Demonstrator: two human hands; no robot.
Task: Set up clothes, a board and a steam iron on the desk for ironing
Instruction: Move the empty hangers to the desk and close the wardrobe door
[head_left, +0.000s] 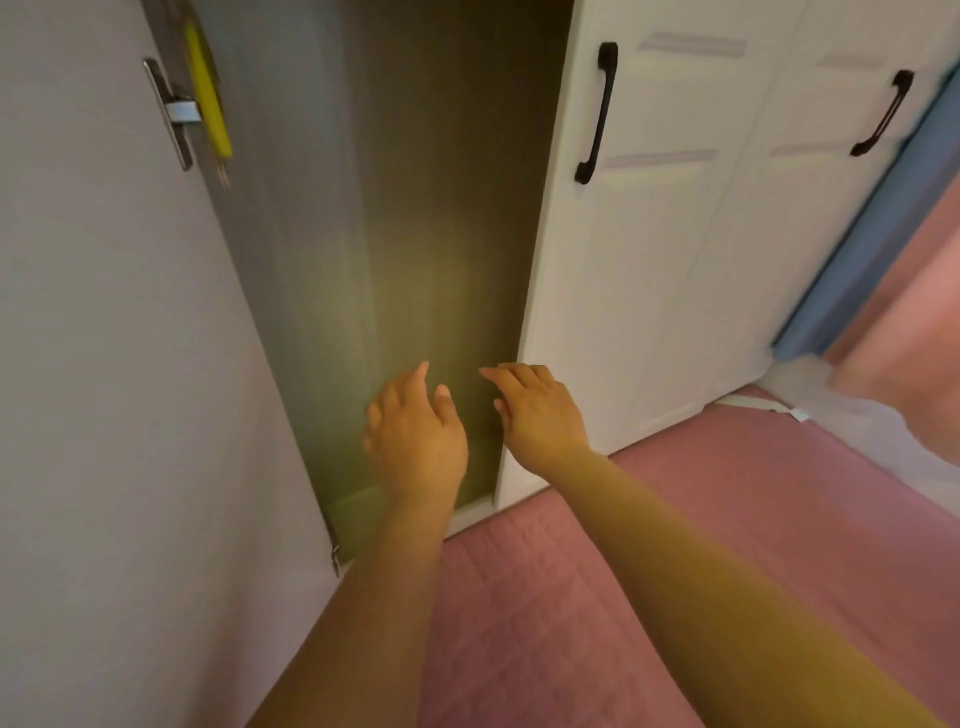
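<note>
Both bare forearms stretch forward from the bottom of the view, over a pink quilted floor covering. The left hand and the right hand hang side by side in front of a tall open wardrobe compartment with dark grey-green inner walls. Each hand is loose, fingers relaxed and slightly spread, and neither holds or touches anything as far as the view shows.

None of the task's own things can be seen: no clothes, no board, no steam iron, and no desk. The visible part of the compartment shows only its bare walls and a strip of its floor near the hands.

Outward from the compartment, the opened pale grey door stands to the left, with a silver metal handle and something narrow and yellow just beside it, too blurred to identify. To the right are closed white panelled wardrobe doors with black curved handles, then a blue vertical edge and pink fabric.

Judging from this, the setup looks barely begun: the person seems to be searching or reaching for items, and fetching all three things and laying them on the desk is still to do.
</note>
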